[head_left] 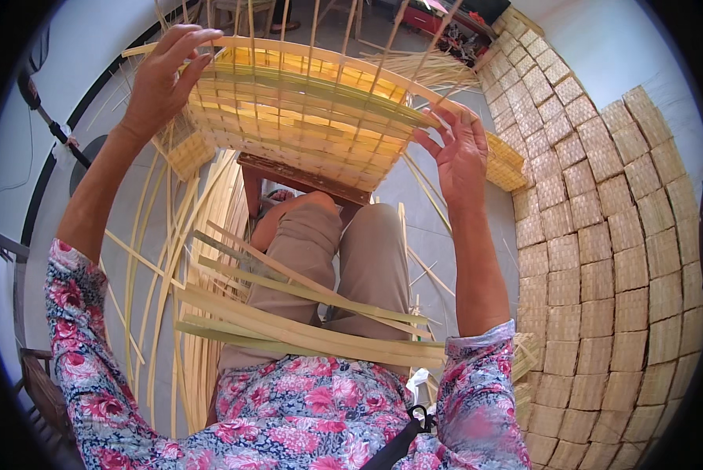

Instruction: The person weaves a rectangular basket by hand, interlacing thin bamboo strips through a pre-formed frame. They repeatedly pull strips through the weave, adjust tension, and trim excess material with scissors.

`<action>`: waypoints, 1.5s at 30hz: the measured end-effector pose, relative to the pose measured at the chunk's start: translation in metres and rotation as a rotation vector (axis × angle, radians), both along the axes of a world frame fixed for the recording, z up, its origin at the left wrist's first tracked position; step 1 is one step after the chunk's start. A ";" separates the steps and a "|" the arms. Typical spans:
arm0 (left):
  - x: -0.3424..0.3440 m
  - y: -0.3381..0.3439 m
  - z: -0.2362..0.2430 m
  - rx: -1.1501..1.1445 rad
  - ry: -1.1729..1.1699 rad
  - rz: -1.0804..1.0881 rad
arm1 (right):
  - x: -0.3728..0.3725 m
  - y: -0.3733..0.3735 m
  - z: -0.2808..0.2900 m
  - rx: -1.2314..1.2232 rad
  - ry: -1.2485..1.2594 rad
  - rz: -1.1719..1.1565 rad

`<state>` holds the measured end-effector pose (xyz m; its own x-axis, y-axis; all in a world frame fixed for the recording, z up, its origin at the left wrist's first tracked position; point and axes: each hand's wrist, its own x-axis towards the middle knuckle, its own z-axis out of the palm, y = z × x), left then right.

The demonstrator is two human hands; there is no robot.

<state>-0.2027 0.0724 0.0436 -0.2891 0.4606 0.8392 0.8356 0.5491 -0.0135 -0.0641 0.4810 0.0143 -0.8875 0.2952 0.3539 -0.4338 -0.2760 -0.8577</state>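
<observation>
A partly woven bamboo basket point(304, 129), with upright strips rising from it, rests on a dark wooden stool point(304, 172) at my knees. My left hand point(165, 86) pinches a long pale strip point(297, 48) at the basket's upper left edge. At the upper right edge, the fingers of my right hand point(457, 153) are curled on that strip, beside a greener woven band point(312, 86). Several loose pale and green strips point(304, 333) lie across my lap.
Long strips point(152, 243) cover much of the floor on the left. More lie in a pile point(430, 66) at the back, near a red box point(422, 19). Many woven square pieces point(602, 251) stand in rows along the right wall. A metal pole point(54, 125) is at the left.
</observation>
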 end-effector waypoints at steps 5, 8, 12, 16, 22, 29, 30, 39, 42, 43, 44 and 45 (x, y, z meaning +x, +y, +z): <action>-0.012 0.025 0.008 0.000 -0.088 -0.040 | -0.007 -0.012 -0.002 0.055 0.024 -0.025; -0.023 0.026 0.008 -0.038 -0.129 -0.059 | -0.009 -0.019 -0.008 0.255 0.070 -0.128; -0.033 0.015 0.002 0.010 -0.211 -0.031 | -0.015 -0.023 -0.018 0.449 0.113 -0.235; -0.026 0.009 0.008 -0.047 -0.269 0.050 | -0.014 -0.026 -0.015 0.501 0.083 -0.269; -0.034 0.000 0.010 -0.194 0.101 0.039 | -0.018 -0.026 -0.016 0.526 0.065 -0.271; -0.019 0.006 0.001 -0.182 0.056 0.114 | -0.027 -0.020 -0.027 0.558 0.073 -0.278; -0.014 0.017 0.009 -0.136 -0.035 0.102 | -0.025 -0.016 -0.025 0.576 0.073 -0.289; 0.008 0.040 0.022 0.127 -0.460 -0.014 | -0.013 -0.023 -0.021 0.328 0.121 -0.160; 0.011 0.044 0.013 0.221 -0.441 -0.042 | -0.013 -0.015 -0.019 0.278 0.141 -0.121; 0.011 0.044 0.014 0.231 -0.474 -0.035 | -0.014 -0.013 -0.018 0.286 0.134 -0.119; 0.011 0.044 0.013 0.242 -0.507 -0.028 | -0.014 -0.012 -0.018 0.293 0.127 -0.115; 0.010 0.043 0.010 0.248 -0.485 -0.021 | -0.014 -0.011 -0.016 0.293 0.123 -0.119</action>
<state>-0.1924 0.1152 0.0539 -0.6629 0.2759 0.6960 0.7247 0.4698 0.5040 -0.0780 0.4697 -0.0021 -0.7982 0.2639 0.5415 -0.5535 0.0334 -0.8322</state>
